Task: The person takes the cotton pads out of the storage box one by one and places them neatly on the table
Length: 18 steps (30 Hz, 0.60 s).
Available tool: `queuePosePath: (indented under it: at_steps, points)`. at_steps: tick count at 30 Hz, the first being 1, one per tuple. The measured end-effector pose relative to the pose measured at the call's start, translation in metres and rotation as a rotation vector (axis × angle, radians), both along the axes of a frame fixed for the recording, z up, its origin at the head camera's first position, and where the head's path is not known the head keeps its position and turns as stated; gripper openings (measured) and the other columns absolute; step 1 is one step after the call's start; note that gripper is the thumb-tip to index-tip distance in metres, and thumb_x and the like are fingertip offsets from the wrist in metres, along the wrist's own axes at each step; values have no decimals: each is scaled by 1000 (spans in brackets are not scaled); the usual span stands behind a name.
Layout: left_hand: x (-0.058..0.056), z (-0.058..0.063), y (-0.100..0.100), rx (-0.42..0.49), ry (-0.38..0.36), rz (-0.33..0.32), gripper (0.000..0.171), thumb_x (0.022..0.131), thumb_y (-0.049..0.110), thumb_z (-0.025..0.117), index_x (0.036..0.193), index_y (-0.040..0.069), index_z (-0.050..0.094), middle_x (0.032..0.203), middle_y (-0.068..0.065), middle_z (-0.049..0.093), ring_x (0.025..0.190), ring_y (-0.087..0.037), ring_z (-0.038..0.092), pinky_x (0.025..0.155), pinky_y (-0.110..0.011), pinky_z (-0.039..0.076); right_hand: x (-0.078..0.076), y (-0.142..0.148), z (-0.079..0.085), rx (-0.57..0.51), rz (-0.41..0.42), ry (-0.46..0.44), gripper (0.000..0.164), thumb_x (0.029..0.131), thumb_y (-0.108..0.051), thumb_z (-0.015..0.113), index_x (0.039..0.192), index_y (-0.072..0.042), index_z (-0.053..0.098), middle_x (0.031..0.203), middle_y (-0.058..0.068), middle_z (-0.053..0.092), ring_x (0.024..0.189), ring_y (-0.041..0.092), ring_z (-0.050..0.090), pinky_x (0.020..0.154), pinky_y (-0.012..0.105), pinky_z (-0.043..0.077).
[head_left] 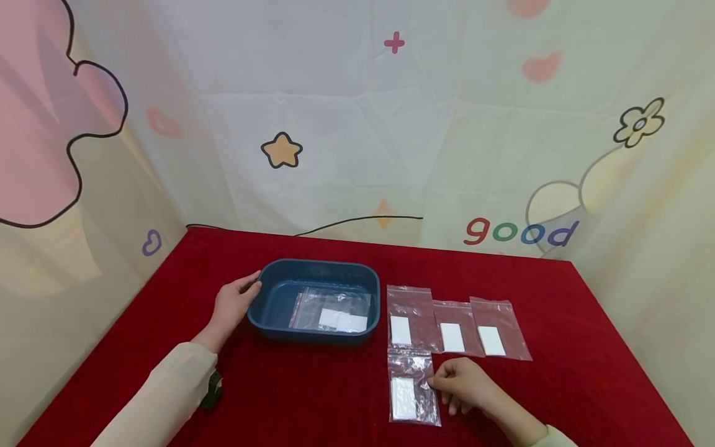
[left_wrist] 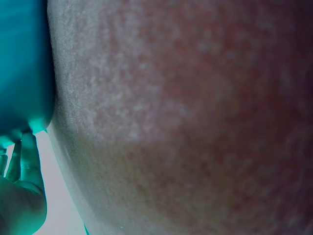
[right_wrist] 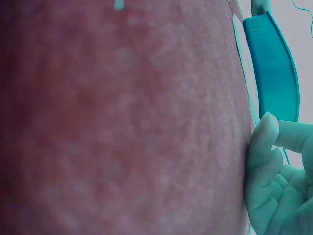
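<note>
A blue plastic basin (head_left: 313,335) sits left of centre. My left hand (head_left: 234,304) holds its left end, with fingertips at the rim; in the left wrist view straight-looking fingers (left_wrist: 29,159) meet its outer wall. Inside lie overlapping clear zip-lock bags (head_left: 313,304) with white rectangular pieces. Nearest me on the right is a clear zip-lock bag (head_left: 426,403) with a white rectangular piece (head_left: 403,398) inside. My right hand (head_left: 466,383) pinches that bag's right edge between thumb and index finger, the other fingers curled.
Beyond the right hand, three more zip-lock bags lie in a row: the left one (head_left: 410,304), the middle one (head_left: 469,313) and the right one (head_left: 511,323), each with a white piece. A red cloth (head_left: 313,397) covers the table; a printed curtain (head_left: 346,167) encloses its back and sides.
</note>
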<state>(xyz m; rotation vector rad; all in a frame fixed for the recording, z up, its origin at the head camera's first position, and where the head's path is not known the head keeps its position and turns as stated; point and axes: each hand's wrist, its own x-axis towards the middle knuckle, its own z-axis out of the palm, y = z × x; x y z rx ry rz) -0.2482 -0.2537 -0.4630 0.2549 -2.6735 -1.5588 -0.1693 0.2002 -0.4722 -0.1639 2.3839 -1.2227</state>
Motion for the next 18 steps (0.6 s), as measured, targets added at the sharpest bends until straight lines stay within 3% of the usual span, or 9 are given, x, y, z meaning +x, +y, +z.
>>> queuePosePath:
  at_steps: [18]
  points:
    - [0,-1,0,7,6,5,50,108,23,50,155,6,44,159,-21,45,147,-40,44,117,-54,44,-1,-1,3,54,6,21,25,93,-22,73,76,-5,65,54,-3,58,41,3,55,41,18,42]
